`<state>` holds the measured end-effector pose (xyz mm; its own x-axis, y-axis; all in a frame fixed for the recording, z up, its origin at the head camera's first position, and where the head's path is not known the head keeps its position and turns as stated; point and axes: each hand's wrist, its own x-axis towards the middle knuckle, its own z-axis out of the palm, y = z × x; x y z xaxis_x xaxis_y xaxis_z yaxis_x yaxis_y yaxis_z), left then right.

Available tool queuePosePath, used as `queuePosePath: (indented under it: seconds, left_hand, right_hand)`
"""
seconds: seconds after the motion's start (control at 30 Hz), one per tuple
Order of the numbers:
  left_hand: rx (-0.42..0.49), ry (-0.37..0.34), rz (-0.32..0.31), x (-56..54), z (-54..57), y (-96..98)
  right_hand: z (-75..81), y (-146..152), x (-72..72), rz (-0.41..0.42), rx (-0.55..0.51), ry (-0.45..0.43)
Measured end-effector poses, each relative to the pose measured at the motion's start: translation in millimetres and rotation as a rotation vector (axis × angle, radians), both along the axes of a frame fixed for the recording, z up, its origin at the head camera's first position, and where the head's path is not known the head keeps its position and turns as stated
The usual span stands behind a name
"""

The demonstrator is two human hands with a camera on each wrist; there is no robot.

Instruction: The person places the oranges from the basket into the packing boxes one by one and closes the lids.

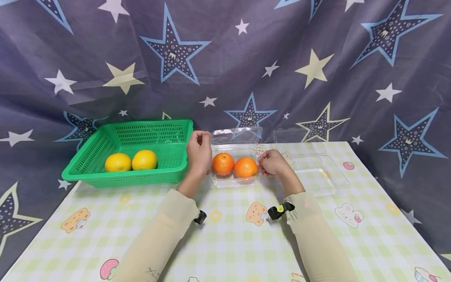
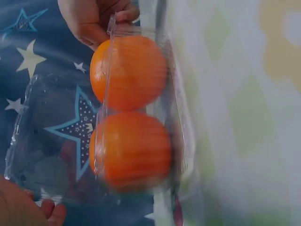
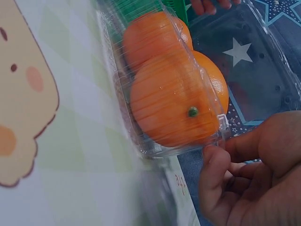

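Note:
Two oranges (image 1: 223, 164) sit side by side in a clear plastic clamshell box (image 1: 230, 183), its lid (image 1: 235, 136) raised at the back. At the lid's left edge, my left hand (image 1: 199, 152) has curled fingers and pinches the lid; part of that grip is hidden in the left wrist view. My right hand (image 3: 254, 174) pinches the box's near right corner rim between thumb and forefinger, beside the orange with a green stem end (image 3: 193, 111).
A green plastic basket (image 1: 105, 181) with two yellow fruits (image 1: 144, 159) stands to the left, close to my left hand. Another open clear plastic box (image 1: 318, 192) lies to the right. A star-patterned curtain (image 1: 225, 58) hangs behind the checked tablecloth (image 1: 229, 250).

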<state>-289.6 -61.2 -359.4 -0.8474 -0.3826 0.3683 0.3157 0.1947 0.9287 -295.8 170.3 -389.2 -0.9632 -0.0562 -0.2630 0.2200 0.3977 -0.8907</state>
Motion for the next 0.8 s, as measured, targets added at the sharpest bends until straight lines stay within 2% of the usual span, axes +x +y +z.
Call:
queuePosePath:
  seconds: [0.13,0.4,0.57,0.8]
  left_hand:
    - [-0.127,0.061,-0.07,6.3,0.4,-11.7]
    - [-0.453,0.2,-0.22,19.4,-1.9,-35.8]
    - [-0.675,0.292,-0.268,25.6,-4.0,-46.7]
    - [-0.944,0.36,-0.355,35.3,-6.5,-56.6]
  right_hand:
    - [0.8,-0.7,0.4,0.0,-0.003,-0.001]
    - [-0.1,0.6,-1.1,0.001,-0.008,0.005]
    - [-0.4,0.9,0.5,0.001,-0.012,0.0]
    - [-1.8,0.9,-0.5,-0.006,-0.029,-0.014]
